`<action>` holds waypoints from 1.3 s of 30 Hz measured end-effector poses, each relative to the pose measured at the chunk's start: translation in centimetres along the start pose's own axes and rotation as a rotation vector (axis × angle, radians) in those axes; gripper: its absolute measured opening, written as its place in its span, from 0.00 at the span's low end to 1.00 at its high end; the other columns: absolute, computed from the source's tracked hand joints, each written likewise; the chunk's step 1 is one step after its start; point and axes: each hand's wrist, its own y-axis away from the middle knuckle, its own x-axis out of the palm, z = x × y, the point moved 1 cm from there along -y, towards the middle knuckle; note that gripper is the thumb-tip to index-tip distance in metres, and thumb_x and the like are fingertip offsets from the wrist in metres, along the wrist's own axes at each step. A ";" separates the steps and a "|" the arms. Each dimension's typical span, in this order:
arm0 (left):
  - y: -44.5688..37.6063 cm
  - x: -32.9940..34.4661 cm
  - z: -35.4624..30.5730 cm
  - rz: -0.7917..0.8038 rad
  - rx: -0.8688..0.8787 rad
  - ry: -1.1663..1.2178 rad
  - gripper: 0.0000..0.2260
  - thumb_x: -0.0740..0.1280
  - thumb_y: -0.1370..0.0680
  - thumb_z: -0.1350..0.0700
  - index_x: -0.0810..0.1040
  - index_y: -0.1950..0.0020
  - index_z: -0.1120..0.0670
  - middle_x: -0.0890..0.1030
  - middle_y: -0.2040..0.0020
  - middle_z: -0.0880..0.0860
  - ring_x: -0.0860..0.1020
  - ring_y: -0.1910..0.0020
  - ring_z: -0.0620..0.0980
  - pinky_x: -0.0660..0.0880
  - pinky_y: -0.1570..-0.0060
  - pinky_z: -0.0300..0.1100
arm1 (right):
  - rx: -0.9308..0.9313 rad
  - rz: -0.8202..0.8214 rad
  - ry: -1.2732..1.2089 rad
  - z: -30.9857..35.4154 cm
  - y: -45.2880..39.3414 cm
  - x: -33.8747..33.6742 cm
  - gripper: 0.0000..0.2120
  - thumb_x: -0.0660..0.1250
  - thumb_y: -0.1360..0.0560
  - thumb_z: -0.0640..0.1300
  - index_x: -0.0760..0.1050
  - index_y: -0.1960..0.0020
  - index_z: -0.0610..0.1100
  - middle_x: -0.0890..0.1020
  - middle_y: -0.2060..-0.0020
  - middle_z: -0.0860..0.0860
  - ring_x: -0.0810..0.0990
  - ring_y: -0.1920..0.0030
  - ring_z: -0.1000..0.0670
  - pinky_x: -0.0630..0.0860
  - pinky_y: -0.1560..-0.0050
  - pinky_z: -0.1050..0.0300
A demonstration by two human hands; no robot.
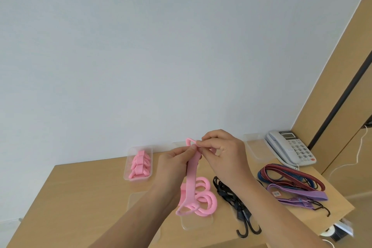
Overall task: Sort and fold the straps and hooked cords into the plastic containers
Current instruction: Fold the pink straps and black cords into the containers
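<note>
**Pink strap held up over the desk**

Nearest the camera, a clear plastic tray (196, 224) sits at the front of the wooden desk (80, 197), with coiled pink straps (203, 197) lying on and just behind it. Beside them to the right, a bundle of black hooked cords (235, 201) runs toward the front edge, its two hooks at the near end. Another clear tray (138, 200) lies to the left, partly hidden by the left forearm; its contents cannot be made out.

Above the desk both hands meet at the top of one long pink strap (190, 179), which hangs down to a loop at its lower end. The left hand (175, 162) pinches the strap near its top between thumb and fingers — the right hand (223, 151) pinches the upper loop, fingers curled over it.

To the right lie purple straps (298, 194) bearing a small label too small to read, and behind them red and blue striped cords (289, 176).

Farther back, a clear container (138, 165) holds folded pink straps stacked in a row. A white desk phone (291, 148) stands by the wall — its writing is illegible.
</note>
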 end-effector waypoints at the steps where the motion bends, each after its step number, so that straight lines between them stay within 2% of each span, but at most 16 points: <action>1: 0.0 0.0 0.0 0.008 0.003 -0.004 0.08 0.71 0.20 0.55 0.89 0.54 0.56 0.87 0.51 0.60 0.83 0.52 0.52 0.78 0.44 0.49 | 0.008 0.023 -0.008 0.1 0.0 -0.1 0.08 0.78 0.30 0.34 0.88 0.56 0.46 0.84 0.57 0.52 0.80 0.59 0.57 0.76 0.62 0.67; 3: 0.2 0.0 0.2 0.025 0.013 -0.015 0.09 0.71 0.20 0.54 0.89 0.55 0.56 0.87 0.51 0.60 0.83 0.52 0.52 0.78 0.42 0.50 | -0.004 0.069 -0.007 0.4 0.2 -0.3 0.09 0.76 0.29 0.33 0.88 0.55 0.46 0.84 0.57 0.52 0.80 0.57 0.59 0.74 0.61 0.72; 7: 0.2 -0.1 0.5 0.044 0.006 0.007 0.08 0.71 0.20 0.56 0.89 0.54 0.57 0.88 0.53 0.60 0.83 0.53 0.52 0.78 0.45 0.49 | -0.032 0.141 0.023 0.5 0.6 -0.3 0.12 0.73 0.28 0.30 0.87 0.52 0.46 0.83 0.55 0.54 0.80 0.53 0.61 0.74 0.58 0.74; 10: 0.2 -0.1 0.6 0.054 -0.002 0.007 0.09 0.71 0.20 0.55 0.88 0.52 0.59 0.86 0.49 0.64 0.82 0.52 0.55 0.78 0.41 0.54 | -0.014 0.133 0.014 0.7 0.8 -0.3 0.14 0.71 0.28 0.28 0.87 0.53 0.44 0.83 0.55 0.54 0.80 0.52 0.62 0.73 0.58 0.75; 14: 0.2 0.1 0.8 0.034 0.009 -0.006 0.07 0.72 0.21 0.56 0.88 0.52 0.58 0.86 0.50 0.63 0.83 0.52 0.55 0.78 0.45 0.51 | 0.067 0.074 -0.101 1.2 0.9 -0.7 0.13 0.73 0.30 0.27 0.86 0.57 0.44 0.84 0.58 0.56 0.82 0.56 0.59 0.75 0.57 0.72; 16: 0.3 0.2 0.7 0.031 0.010 -0.016 0.07 0.72 0.21 0.55 0.89 0.53 0.56 0.87 0.50 0.61 0.83 0.51 0.54 0.78 0.44 0.50 | 0.169 0.051 -0.199 1.6 0.8 -1.1 0.09 0.75 0.29 0.32 0.85 0.57 0.46 0.85 0.60 0.57 0.83 0.57 0.57 0.76 0.55 0.69; 19: 0.3 0.2 0.5 0.031 0.013 -0.032 0.07 0.72 0.20 0.55 0.89 0.54 0.54 0.87 0.50 0.59 0.81 0.52 0.51 0.77 0.43 0.50 | 0.386 0.096 -0.269 1.7 0.4 -1.6 0.02 0.76 0.26 0.46 0.84 0.55 0.52 0.86 0.57 0.60 0.83 0.53 0.58 0.78 0.51 0.65; 21: 0.3 0.2 0.4 0.029 0.015 -0.036 0.07 0.71 0.20 0.55 0.89 0.54 0.53 0.88 0.51 0.56 0.81 0.51 0.51 0.77 0.42 0.49 | 0.453 0.166 -0.249 1.4 0.2 -1.7 0.02 0.74 0.25 0.48 0.84 0.52 0.52 0.86 0.56 0.60 0.83 0.52 0.59 0.78 0.50 0.63; 26: 0.5 0.3 0.2 0.042 0.058 -0.118 0.07 0.70 0.19 0.55 0.89 0.51 0.50 0.88 0.51 0.51 0.84 0.44 0.53 0.78 0.36 0.53 | 0.426 0.231 -0.247 1.2 0.1 -2.1 0.03 0.73 0.24 0.47 0.85 0.52 0.50 0.86 0.57 0.58 0.82 0.54 0.58 0.80 0.51 0.60; 31: 0.7 0.7 0.2 0.067 0.048 -0.174 0.07 0.69 0.19 0.54 0.89 0.48 0.51 0.88 0.52 0.51 0.84 0.44 0.54 0.78 0.35 0.54 | 0.410 0.207 -0.207 0.5 0.1 -2.0 0.04 0.74 0.25 0.40 0.84 0.53 0.49 0.85 0.61 0.58 0.82 0.58 0.58 0.79 0.55 0.62; 35: 0.5 0.7 0.1 0.060 0.021 -0.235 0.10 0.70 0.19 0.52 0.89 0.54 0.54 0.87 0.55 0.58 0.83 0.54 0.55 0.78 0.39 0.60 | 0.415 0.192 -0.217 -0.1 0.1 -2.1 0.07 0.74 0.26 0.38 0.84 0.54 0.49 0.85 0.62 0.55 0.83 0.58 0.54 0.79 0.56 0.60; 39: 0.5 0.6 0.1 0.049 0.005 -0.236 0.14 0.71 0.19 0.51 0.88 0.59 0.58 0.87 0.57 0.61 0.81 0.58 0.56 0.79 0.49 0.55 | 0.368 0.180 -0.173 -0.2 0.2 -2.1 0.06 0.73 0.26 0.37 0.84 0.54 0.48 0.85 0.61 0.55 0.83 0.59 0.54 0.80 0.55 0.57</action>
